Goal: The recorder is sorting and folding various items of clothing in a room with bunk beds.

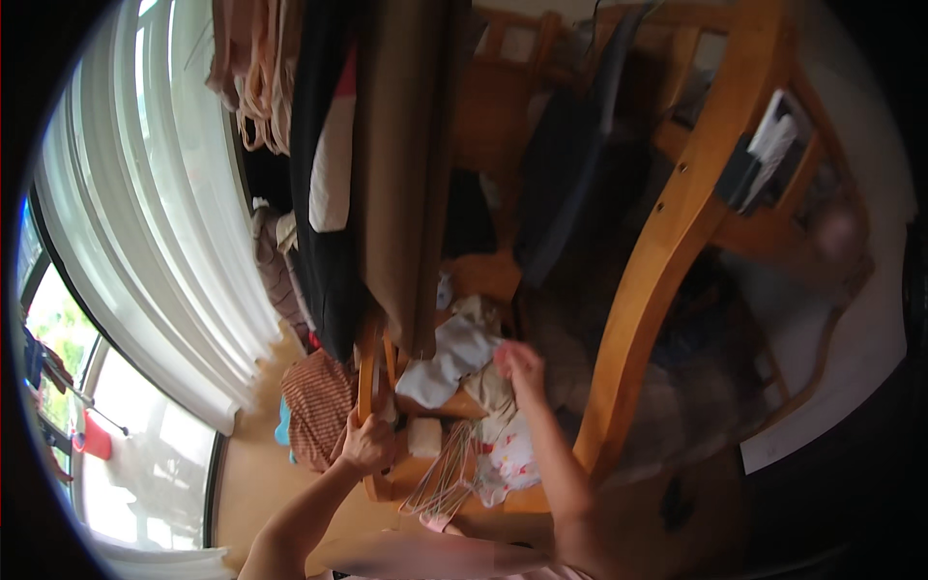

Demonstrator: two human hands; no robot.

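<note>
My left hand (368, 443) is closed round an upright wooden post (367, 382), below a row of hanging dark and brown clothes (398, 193). My right hand (523, 367) is raised to the right of it, slightly blurred, with its fingers curled together. Just beside those fingers lies a pale blue-grey cloth (447, 360); whether they pinch it cannot be made out. Beneath my right forearm is a white cloth with red marks (507, 462). Several thin wire hangers (447, 478) lie between my arms, and a brown striped cloth (317, 406) hangs left of the post.
A thick curved wooden beam (667, 222) rises at the right, with a dark garment (580, 174) beyond it. White curtains (159, 222) and a bright window stand at the left. A red bucket (93, 435) shows through the glass. Wooden furniture fills the back.
</note>
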